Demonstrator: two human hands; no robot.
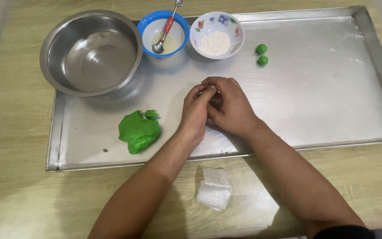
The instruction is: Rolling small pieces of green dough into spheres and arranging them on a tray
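Note:
My left hand (195, 113) and my right hand (228, 104) meet over the middle of a large steel tray (332, 97), fingers curled together around something small that the fingers hide. A lump of green dough (139, 131) lies on the tray to the left of my left hand. Two small green dough balls (261, 55) sit apart at the back of the tray, right of a flowered bowl of white flour (216, 35).
A big empty steel bowl (91, 52) overlaps the tray's back left corner. Beside it stands a blue bowl (163, 33) holding a red-handled spoon (166, 27). A folded piece of bubble wrap (214, 188) lies on the wooden table (14, 186) in front of the tray.

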